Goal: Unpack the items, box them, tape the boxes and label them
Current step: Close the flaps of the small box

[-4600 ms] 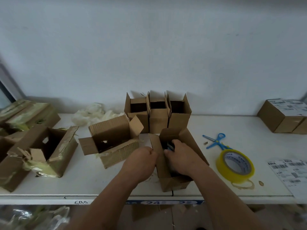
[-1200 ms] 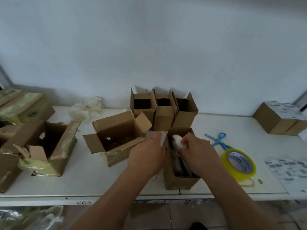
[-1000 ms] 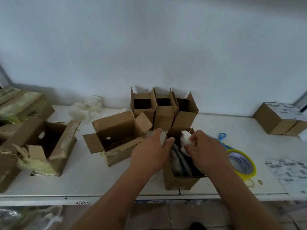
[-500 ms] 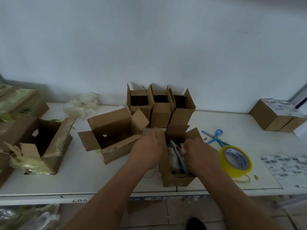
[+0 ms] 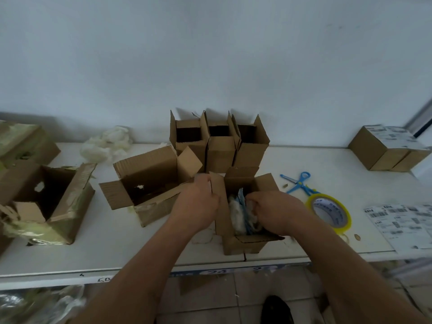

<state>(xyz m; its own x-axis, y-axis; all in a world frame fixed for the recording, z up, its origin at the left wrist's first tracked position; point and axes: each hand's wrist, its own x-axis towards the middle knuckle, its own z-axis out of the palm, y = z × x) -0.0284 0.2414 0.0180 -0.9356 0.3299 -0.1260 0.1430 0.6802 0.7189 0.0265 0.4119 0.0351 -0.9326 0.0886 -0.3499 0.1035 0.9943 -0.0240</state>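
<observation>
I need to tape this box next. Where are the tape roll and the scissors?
tape roll (image 5: 313, 202), head view, on its yellow outer rim at the upper left.
scissors (image 5: 304, 176), head view, on the upper blue handle ring.

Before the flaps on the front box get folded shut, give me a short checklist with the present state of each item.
1. Items in the front box: ok, white padding and a blue-edged item sit inside.
2. Contents below the rim: cannot tell, the right hand is in the opening, pushing at the padding.
3. Box steadied: ok, the left hand grips its left flap.
4. Flaps free to fold: not ok, the right hand is in the way.
5. Tape roll in reach: ok, it lies just right of the box.
6. Scissors and label sheet on the table: ok.
</observation>
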